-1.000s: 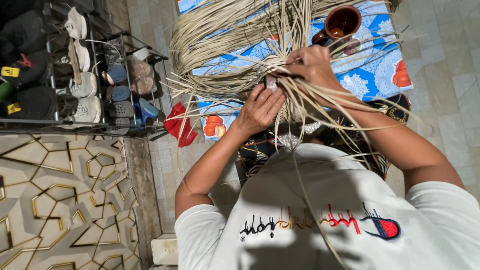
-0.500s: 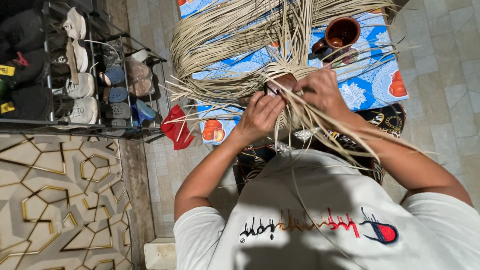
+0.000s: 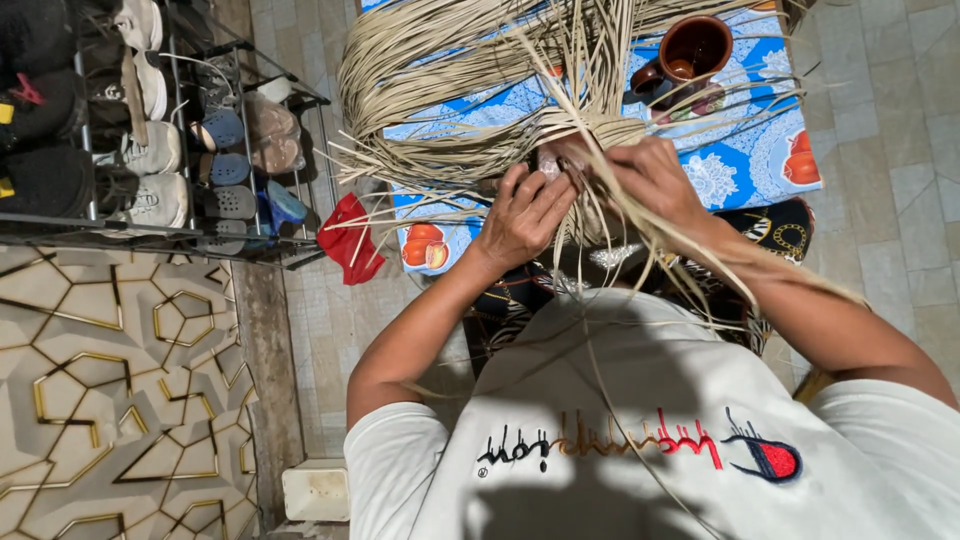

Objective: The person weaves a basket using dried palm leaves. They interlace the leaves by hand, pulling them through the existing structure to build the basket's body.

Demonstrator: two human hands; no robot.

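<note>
Fig.: your two hands working a bundle of pale tan straw-like strips (image 3: 470, 60) above a blue-and-white patterned cloth (image 3: 740, 160).

Your left hand (image 3: 525, 215) and right hand (image 3: 655, 180) meet at centre, fingers curled shut on the strips where they gather w/ loose ends fanning over your lap and up over the cloth. Brown ceramic cup (image 3: 695, 48) stands on the cloth, beyond your right hand. Red fabric scrap (image 3: 350, 240) lies on tiled floor left of the cloth, near a metal shoe rack (image 3: 150, 150).

White short-sleeved shirt; embroidered script; 2 bare forearms
</note>
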